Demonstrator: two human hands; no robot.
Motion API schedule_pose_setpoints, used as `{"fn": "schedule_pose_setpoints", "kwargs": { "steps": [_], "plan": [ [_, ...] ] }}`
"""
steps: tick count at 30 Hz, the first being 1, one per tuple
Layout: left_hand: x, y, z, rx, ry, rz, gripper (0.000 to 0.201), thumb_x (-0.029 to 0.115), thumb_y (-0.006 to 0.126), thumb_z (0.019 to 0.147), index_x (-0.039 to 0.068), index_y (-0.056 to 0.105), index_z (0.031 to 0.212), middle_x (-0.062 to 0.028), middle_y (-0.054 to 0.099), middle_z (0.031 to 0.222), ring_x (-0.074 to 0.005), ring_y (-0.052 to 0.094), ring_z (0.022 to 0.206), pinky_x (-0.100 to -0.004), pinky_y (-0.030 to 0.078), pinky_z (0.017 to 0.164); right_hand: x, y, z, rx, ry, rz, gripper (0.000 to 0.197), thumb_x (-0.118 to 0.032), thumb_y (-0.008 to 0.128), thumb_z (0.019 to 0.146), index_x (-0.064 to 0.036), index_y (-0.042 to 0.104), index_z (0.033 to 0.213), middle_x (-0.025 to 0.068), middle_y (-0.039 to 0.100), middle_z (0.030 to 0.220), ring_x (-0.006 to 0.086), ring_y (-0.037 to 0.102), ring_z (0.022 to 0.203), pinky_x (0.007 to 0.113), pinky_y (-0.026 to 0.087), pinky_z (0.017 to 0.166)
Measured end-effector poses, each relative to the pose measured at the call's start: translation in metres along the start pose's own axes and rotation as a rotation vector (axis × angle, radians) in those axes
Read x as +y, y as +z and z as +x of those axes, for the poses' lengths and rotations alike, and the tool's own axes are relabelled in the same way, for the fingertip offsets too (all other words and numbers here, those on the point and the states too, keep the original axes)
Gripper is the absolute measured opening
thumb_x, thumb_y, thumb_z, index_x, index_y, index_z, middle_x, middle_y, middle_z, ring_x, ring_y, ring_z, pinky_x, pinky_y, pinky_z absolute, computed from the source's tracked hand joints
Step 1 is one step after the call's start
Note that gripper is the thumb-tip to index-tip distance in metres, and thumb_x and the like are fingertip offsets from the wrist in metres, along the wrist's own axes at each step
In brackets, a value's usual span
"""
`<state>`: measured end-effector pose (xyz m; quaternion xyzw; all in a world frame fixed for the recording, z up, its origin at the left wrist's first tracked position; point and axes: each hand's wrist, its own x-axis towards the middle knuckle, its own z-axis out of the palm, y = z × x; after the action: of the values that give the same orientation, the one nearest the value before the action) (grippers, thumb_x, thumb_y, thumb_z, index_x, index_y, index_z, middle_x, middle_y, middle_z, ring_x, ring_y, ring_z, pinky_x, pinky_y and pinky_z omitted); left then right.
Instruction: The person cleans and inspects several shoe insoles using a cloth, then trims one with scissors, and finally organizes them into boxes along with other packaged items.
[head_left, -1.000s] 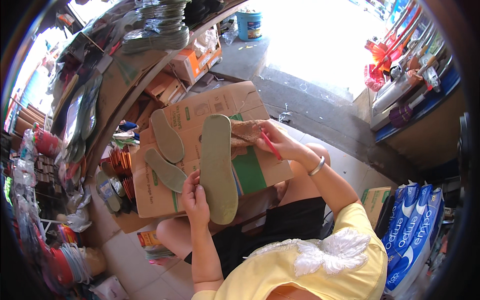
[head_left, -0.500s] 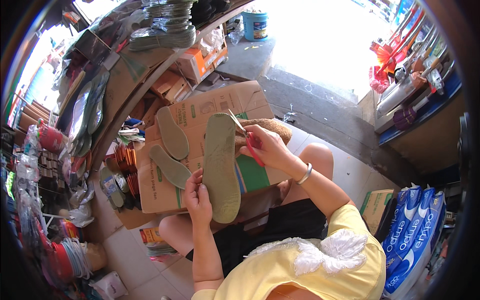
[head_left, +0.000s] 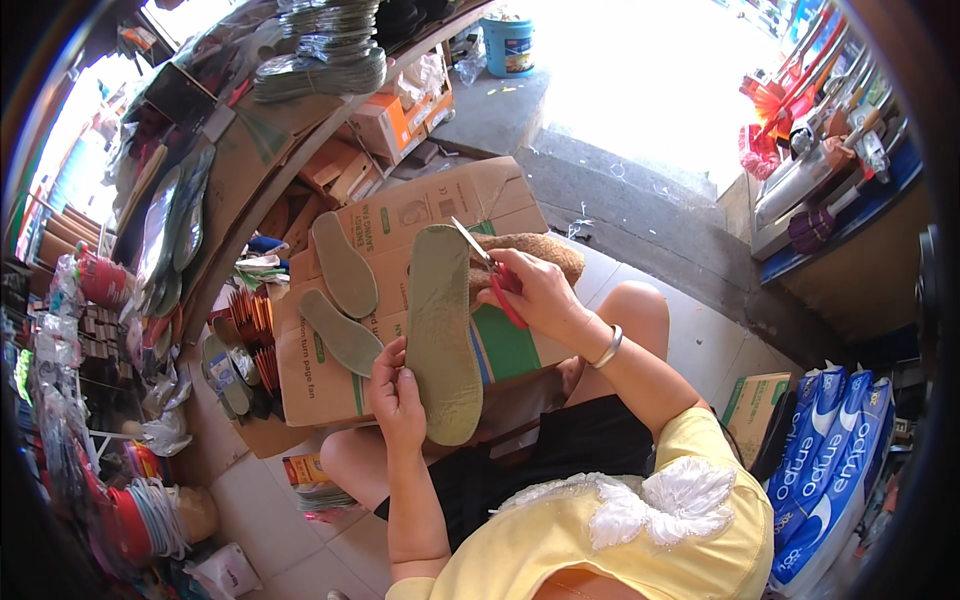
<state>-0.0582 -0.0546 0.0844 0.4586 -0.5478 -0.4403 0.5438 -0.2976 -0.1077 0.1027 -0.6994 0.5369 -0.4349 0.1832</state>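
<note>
Wearing a yellow top [head_left: 590,540] with a white petal ornament [head_left: 690,500] and black shorts [head_left: 595,435], the person sits before a brown carton [head_left: 312,405]. Left hand [head_left: 398,395]: thumb and fingers pinching the near-left edge of one large green insole [head_left: 444,340]. Insole: held up over the carton, flat face in view, long axis running away from the body. Right hand [head_left: 540,295]: gripping red-handled scissors [head_left: 478,253], blades pointing forward and left, tips beside the insole's far right edge; contact cannot be told. Silver bangle [head_left: 608,348]: on the right wrist. Brown fuzzy piece [head_left: 555,260]: on the carton, partly behind the right hand. Two smaller insoles [head_left: 345,268]: lying on the carton, left of the large one. Blue packs [head_left: 825,460]: upright, to the right. Farther off: orange-and-white box [head_left: 380,128], below a counter edge; bundled insoles [head_left: 320,82], stacked on the counter [head_left: 285,125]; blue bucket [head_left: 509,47], on a grey step [head_left: 500,110].
</note>
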Motion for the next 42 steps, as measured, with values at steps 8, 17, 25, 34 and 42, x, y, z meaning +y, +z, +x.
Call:
{"fn": "schedule_pose_setpoints", "kwargs": {
  "steps": [8, 17, 25, 34, 42],
  "plan": [
    [-0.004, -0.001, 0.0, 0.005, -0.012, -0.006, 0.037, -0.005, 0.037, 0.09, -0.002, 0.048, 0.125, -0.0089, 0.057, 0.114, -0.0131, 0.053, 0.105, -0.0266, 0.04, 0.095, 0.006, 0.004, -0.001, 0.014, 0.059, 0.034, 0.047, -0.032, 0.074, 0.079, -0.0047, 0.056, 0.112, 0.0119, 0.063, 0.079, 0.0289, 0.063, 0.07, 0.037, 0.05, 0.063],
    [-0.013, -0.014, -0.002, 0.079, -0.07, -0.008, 0.037, -0.005, 0.038, 0.089, -0.001, 0.051, 0.123, -0.0085, 0.058, 0.111, -0.0135, 0.054, 0.103, -0.0271, 0.041, 0.094, 0.021, -0.004, -0.002, 0.011, 0.197, 0.038, 0.044, -0.031, 0.074, 0.079, -0.0067, 0.058, 0.112, 0.0103, 0.062, 0.071, 0.0236, 0.063, 0.064, 0.033, 0.049, 0.06],
    [-0.023, -0.04, -0.016, 0.213, -0.152, -0.056, 0.037, -0.003, 0.039, 0.088, -0.001, 0.052, 0.122, -0.0074, 0.059, 0.108, -0.0134, 0.055, 0.1, -0.026, 0.04, 0.093, 0.045, -0.032, 0.018, -0.258, -0.158, -0.259, 0.031, -0.032, 0.061, 0.085, -0.012, 0.062, 0.108, 0.012, 0.067, 0.078, 0.0324, 0.065, 0.07, 0.042, 0.05, 0.064],
    [-0.03, -0.075, -0.048, 0.333, -0.272, -0.141, 0.035, -0.004, 0.038, 0.09, -0.001, 0.052, 0.122, -0.006, 0.058, 0.107, -0.0121, 0.054, 0.099, -0.025, 0.041, 0.091, 0.042, -0.003, 0.065, -0.422, 0.099, -0.353, 0.027, -0.03, 0.063, 0.082, -0.0121, 0.061, 0.102, 0.015, 0.067, 0.084, 0.0351, 0.065, 0.077, 0.042, 0.051, 0.068],
    [-0.046, -0.085, -0.062, 0.385, -0.252, -0.202, 0.035, -0.003, 0.042, 0.09, 0.0, 0.053, 0.123, -0.0048, 0.058, 0.109, -0.0112, 0.054, 0.1, -0.0242, 0.041, 0.091, 0.109, 0.025, 0.122, -0.109, 0.12, -0.446, 0.022, -0.03, 0.064, 0.083, -0.0111, 0.063, 0.094, 0.0121, 0.068, 0.091, 0.0328, 0.065, 0.084, 0.041, 0.05, 0.074]
  ]
}}
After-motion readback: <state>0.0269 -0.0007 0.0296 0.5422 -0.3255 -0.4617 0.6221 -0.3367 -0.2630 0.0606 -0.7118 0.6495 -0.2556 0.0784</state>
